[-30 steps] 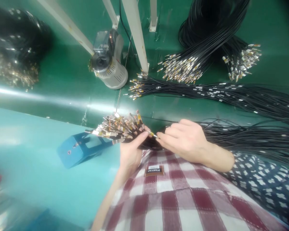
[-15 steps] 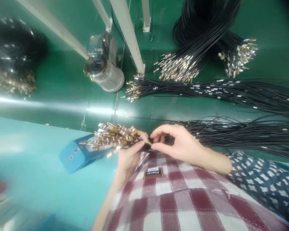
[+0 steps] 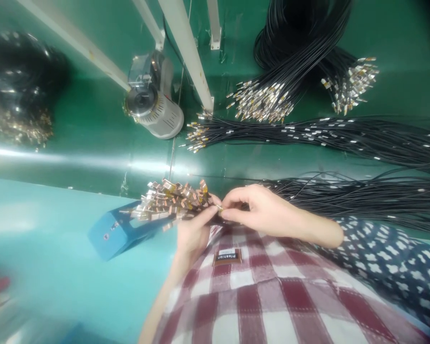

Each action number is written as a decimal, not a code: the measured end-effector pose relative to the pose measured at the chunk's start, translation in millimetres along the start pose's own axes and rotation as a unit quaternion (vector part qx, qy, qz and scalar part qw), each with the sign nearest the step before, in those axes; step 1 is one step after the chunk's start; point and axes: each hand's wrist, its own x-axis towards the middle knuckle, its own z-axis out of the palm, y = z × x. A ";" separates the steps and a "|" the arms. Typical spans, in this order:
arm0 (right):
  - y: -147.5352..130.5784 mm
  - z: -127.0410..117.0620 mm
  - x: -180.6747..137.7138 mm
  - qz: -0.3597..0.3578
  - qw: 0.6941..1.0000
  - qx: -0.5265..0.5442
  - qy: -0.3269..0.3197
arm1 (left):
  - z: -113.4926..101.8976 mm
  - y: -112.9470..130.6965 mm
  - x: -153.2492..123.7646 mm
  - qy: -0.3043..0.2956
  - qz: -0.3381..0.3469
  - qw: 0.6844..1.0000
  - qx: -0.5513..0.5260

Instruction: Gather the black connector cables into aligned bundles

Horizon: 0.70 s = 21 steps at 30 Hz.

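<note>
Up by the near edge, left hand [image 3: 191,231] clamps the cable bundle [image 3: 172,203], ends pointing left; right hand [image 3: 268,215] pinches one connector [image 3: 219,208] alongside.

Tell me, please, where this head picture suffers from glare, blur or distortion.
Head view: a bright glare band crosses the green table; wide-lens distortion leans the white frame bars; the dark pile at upper left is blurred and the right corners darken. Sharp enough: the left hand gripping the connector bundle, the right hand pinching one connector.

Red-white checked garment [image 3: 272,296], small brown label [image 3: 229,256]; right sleeve [image 3: 387,258] dark, white-patterned; left hand [image 3: 191,231], right hand [image 3: 263,212] bare.
</note>
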 end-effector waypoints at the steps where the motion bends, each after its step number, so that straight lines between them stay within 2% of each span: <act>1: -0.3 -0.7 -0.2 0.005 1.000 0.000 -0.001 | 0.7 0.1 0.6 0.008 -0.002 1.000 -0.001; 3: 1.6 0.9 -2.1 0.011 1.000 0.018 0.015 | 2.4 0.4 2.2 0.021 0.000 1.000 -0.009; 8: 12.2 12.9 -10.4 0.005 0.991 0.068 0.113 | 7.2 2.3 5.3 0.041 0.005 0.999 -0.036; 12: 13.7 12.7 -11.3 -0.011 0.991 0.049 0.123 | 7.5 3.5 5.7 0.041 0.002 0.998 -0.039; 14: 13.8 8.3 -8.0 0.008 0.993 0.068 0.101 | 7.3 3.7 5.8 0.044 0.001 0.998 -0.038; 17: 16.3 -0.4 0.7 0.058 0.981 0.186 0.009 | 9.6 4.0 5.8 0.049 0.007 0.998 -0.032; 19: 19.0 -5.9 6.9 0.079 0.961 0.262 -0.051 | 13.7 4.0 5.5 0.078 0.013 0.997 -0.020; 21: 21.2 -10.5 10.9 0.086 0.950 0.293 -0.072 | 18.9 3.4 5.3 0.125 0.023 0.992 -0.007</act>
